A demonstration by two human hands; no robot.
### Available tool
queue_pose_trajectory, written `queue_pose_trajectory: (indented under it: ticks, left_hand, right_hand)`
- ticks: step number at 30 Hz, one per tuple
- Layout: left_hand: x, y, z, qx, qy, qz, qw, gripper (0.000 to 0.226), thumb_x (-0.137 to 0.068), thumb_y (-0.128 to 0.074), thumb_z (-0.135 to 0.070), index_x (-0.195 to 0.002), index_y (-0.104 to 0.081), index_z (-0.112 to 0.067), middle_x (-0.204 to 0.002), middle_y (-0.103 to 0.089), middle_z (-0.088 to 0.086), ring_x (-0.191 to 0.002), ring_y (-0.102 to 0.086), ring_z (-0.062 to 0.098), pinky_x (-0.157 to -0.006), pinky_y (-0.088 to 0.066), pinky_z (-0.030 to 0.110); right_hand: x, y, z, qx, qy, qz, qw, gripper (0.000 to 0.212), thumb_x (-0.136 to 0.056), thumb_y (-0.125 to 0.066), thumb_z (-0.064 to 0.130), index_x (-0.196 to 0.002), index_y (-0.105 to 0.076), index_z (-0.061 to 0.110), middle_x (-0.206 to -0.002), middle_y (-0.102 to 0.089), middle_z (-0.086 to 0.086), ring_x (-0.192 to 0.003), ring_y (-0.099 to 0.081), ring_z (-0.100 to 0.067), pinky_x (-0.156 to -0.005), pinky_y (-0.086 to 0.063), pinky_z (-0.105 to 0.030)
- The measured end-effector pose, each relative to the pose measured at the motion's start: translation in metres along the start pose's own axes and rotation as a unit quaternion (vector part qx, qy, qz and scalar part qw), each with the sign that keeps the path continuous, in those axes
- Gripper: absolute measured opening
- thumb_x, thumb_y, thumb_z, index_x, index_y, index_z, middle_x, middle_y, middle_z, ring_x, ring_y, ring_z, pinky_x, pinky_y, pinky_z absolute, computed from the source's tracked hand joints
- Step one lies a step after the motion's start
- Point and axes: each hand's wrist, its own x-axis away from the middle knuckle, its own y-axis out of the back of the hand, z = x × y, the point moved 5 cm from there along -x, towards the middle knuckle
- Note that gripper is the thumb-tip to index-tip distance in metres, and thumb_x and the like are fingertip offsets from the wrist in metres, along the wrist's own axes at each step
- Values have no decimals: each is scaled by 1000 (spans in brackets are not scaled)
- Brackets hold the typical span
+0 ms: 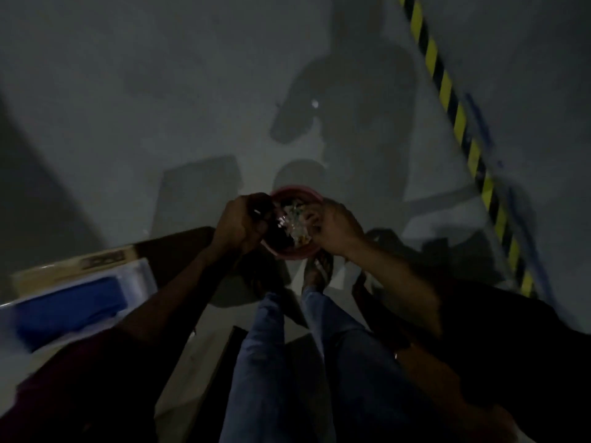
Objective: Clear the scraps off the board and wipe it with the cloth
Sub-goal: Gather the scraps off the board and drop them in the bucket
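Scraps (295, 223), pale and glinting, sit heaped inside a round pink bowl (292, 253) that is held out in front of the person, above a grey floor (160, 91). The picture is dim and blurred, so what the scraps are made of cannot be told; some look whitish, some shiny. A dark mass fills the left part of the bowl, and it is unclear what that is.

Below the bowl show two legs in blue jeans (278, 362) and a foot in a sandal (319, 270). At the lower left lies a white tray-like thing with something blue (70, 311) in it, and behind it a pale flat edge (96, 260) that may be the board; this cannot be settled. A yellow and black striped line (447, 100) runs down the floor at the upper right. Shadows of the person and bowl fall on the floor ahead. A cloth cannot be made out.

The left hand (240, 222) curls round a dark thing at the bowl's left rim, and whether it also grips the rim is unclear. The right hand (335, 231) holds the right rim, fingers curled over the edge and touching the scraps, which lie between both hands.
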Motion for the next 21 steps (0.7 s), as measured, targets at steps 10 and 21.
queue_pose_trajectory:
  ticks: [10, 21]
  left_hand:
    - [215, 119, -106, 92, 115, -241, 959, 22, -94, -68, -32, -113, -73, -23, -97, -76, -1, -83, -73, 12, -78, -60, 34]
    - [537, 25, -50, 201, 260, -432, 840, 11, -93, -71, -29, -104, -74, -30, -86, -74, -10, -75, -72, 7, -70, -57, 27]
  right_hand:
    - [78, 41, 154, 137, 146, 112, 973, 26, -84, -65, 20, -108, -75, 20, -105, -77, -6, -95, -72, -26, -84, -58, -33]
    - [270, -102, 275, 225, 320, 255, 884, 24, -90, -73, 24, -113, -71, 26, -97, -76, 6, -93, -70, -13, -87, -56, -30]
